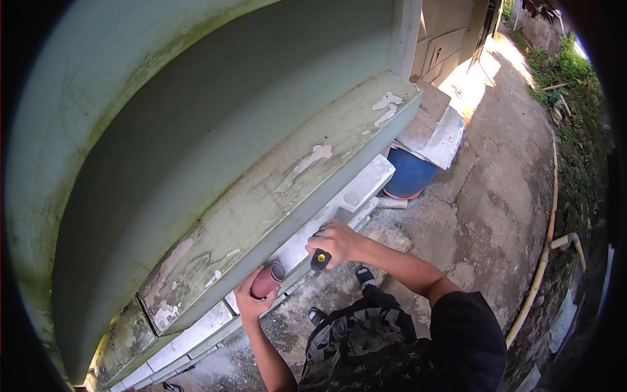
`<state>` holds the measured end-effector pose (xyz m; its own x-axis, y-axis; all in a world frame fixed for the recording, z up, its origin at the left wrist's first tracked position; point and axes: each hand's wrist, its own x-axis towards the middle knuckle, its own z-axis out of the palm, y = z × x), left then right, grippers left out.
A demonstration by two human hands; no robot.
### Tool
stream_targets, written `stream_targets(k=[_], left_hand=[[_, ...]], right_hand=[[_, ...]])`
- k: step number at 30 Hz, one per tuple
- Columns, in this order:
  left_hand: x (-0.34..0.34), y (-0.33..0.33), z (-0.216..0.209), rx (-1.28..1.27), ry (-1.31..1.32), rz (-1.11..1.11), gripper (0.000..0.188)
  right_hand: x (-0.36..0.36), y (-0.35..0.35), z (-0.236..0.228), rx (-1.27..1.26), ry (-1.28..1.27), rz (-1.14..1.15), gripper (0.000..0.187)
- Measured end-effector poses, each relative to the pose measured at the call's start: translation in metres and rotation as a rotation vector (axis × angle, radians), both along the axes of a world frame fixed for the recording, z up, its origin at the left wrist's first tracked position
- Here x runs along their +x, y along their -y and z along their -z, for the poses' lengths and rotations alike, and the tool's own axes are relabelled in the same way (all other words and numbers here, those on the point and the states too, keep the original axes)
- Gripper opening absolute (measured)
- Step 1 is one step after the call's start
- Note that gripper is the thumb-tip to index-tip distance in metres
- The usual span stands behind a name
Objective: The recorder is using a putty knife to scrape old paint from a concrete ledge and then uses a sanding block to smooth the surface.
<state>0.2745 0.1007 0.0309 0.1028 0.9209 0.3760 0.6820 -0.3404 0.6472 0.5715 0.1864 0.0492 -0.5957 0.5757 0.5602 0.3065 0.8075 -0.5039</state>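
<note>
My left hand (248, 295) is wrapped round a reddish-brown cup-shaped container (266, 282), its round mouth tilted up toward the wall. In my right hand (336, 242) is a black-handled tool (320, 260) with a yellow ring at the handle's end. The tool's working end is mostly hidden by the fist, though a grey patch shows just beyond it. Both hands are beside a row of white blocks (369, 181) that runs under a pale green ledge (261, 189) with peeling paint. The cup is close to the ledge's front edge.
Past the ledge's far end stands a blue drum (411, 171) topped with boards and sheeting (431, 127). A rough concrete path (483, 209) runs along my right. A pipe (545, 261) lines its far side, with plants (575, 85) beyond. My sandalled feet (366, 276) are below the blocks.
</note>
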Motion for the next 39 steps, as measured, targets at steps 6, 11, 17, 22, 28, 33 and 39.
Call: stream_targets(k=[6,11,17,22,28,33,39], left_hand=[[0.005,-0.003,-0.004,0.020,0.003,0.002,0.062],[0.003,0.001,-0.007,0.058,-0.008,-0.008,0.060],[0.002,-0.004,-0.006,0.064,-0.046,-0.012,0.060],[0.002,-0.001,-0.007,0.081,-0.034,0.007,0.061],[0.004,-0.001,-0.008,0.076,-0.033,0.019,0.059],[0.001,-0.001,-0.004,0.092,-0.039,0.014,0.059],[0.002,-0.002,-0.006,0.117,-0.051,0.026,0.060]], right_hand=[[0.010,-0.016,0.005,0.006,0.010,0.079,0.019],[0.001,-0.002,-0.009,0.043,-0.143,-0.121,0.019],[-0.004,0.004,-0.005,0.000,-0.034,-0.111,0.032],[0.008,-0.014,0.006,0.043,-0.018,0.083,0.018],[0.012,-0.017,0.016,0.018,0.015,0.015,0.028],[0.000,0.006,0.004,-0.019,0.013,-0.076,0.032],[0.036,-0.034,0.018,-0.023,0.267,0.178,0.032]])
